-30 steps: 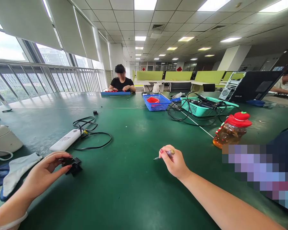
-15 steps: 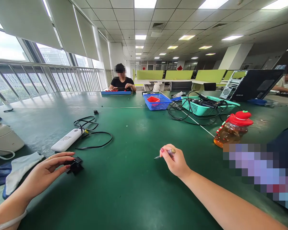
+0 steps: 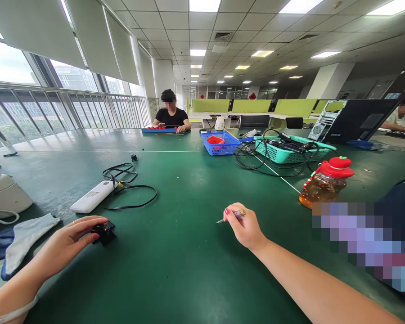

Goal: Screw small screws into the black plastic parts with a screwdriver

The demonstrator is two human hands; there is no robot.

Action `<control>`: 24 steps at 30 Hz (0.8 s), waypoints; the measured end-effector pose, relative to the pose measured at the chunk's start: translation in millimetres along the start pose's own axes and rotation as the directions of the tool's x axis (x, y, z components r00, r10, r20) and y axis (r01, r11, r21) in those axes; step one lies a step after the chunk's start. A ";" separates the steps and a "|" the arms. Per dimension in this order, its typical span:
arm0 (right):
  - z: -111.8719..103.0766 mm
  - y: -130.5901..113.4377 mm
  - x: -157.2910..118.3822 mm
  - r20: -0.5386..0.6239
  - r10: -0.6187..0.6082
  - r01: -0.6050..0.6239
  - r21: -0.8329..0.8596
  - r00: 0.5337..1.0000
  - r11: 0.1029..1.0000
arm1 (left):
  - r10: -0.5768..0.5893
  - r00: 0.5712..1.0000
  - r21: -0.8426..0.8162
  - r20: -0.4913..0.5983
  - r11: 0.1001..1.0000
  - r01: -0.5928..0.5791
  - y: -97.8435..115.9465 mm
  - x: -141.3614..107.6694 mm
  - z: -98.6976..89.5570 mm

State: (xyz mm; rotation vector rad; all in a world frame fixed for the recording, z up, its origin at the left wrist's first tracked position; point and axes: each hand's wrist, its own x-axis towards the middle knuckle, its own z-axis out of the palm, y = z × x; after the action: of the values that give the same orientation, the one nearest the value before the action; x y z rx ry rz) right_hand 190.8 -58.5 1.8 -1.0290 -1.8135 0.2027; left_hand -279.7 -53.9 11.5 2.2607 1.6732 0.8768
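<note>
My left hand (image 3: 73, 237) rests on the green table with thumb and fingertips around a small black blocky object (image 3: 104, 232), whose kind I cannot make out. The fingers cover part of it. In front of me to the right, my right hand (image 3: 245, 230) pinches a slim pen (image 3: 240, 214). Its thin metal tip points left, just above or against the tabletop; I cannot tell which. A blue and white glove (image 3: 27, 240) lies beside my left wrist.
Beyond my left hand lie a white power bank (image 3: 93, 196) and a black cable (image 3: 148, 188). A red-lidded bottle (image 3: 324, 184) stands right. Further back are a blue basket (image 3: 222, 148), a teal basket (image 3: 283, 155) with cables, and a person (image 3: 170, 117).
My left fingers have shifted slightly over the black object. My right hand holds the pen almost unchanged. Across the table, the person's hands have moved at the blue tray.
</note>
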 end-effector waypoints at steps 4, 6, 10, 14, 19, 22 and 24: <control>-0.6 -0.3 0.0 0.009 0.017 -0.017 0.008 1.000 1.000 | 0.059 0.997 0.100 0.045 0.993 -0.063 -0.4 0.6 -1.8; -0.6 -0.1 0.0 0.010 0.019 -0.019 0.011 1.000 1.000 | 0.067 0.994 0.112 0.089 0.991 -0.076 -0.2 1.1 -1.5; 0.0 0.4 0.0 0.006 0.023 -0.023 0.005 1.000 1.000 | 0.075 0.987 0.123 0.142 0.988 -0.093 -0.6 1.5 0.2; -0.3 0.3 0.3 0.005 0.010 -0.010 0.000 1.000 1.000 | 0.079 0.987 0.140 0.138 0.985 -0.099 -2.7 1.0 1.0; -1.3 -0.7 0.1 0.009 0.016 -0.016 -0.006 1.000 1.000 | 0.059 0.992 0.097 0.112 0.993 -0.070 -1.9 0.5 1.7; -1.5 -1.2 -0.3 0.006 0.015 -0.015 -0.010 1.000 1.000 | 0.041 0.993 0.072 0.109 0.996 -0.049 -0.5 0.4 2.0; -1.3 -1.7 -0.4 0.005 0.015 -0.015 -0.006 1.000 1.000 | 0.048 0.991 0.072 0.126 0.996 -0.057 -0.1 0.5 1.9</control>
State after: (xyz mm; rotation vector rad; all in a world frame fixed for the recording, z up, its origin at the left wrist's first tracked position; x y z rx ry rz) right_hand 191.0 -60.2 3.1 -1.0471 -1.8119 0.2096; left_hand -278.7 -53.0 10.2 2.3659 1.6259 0.6787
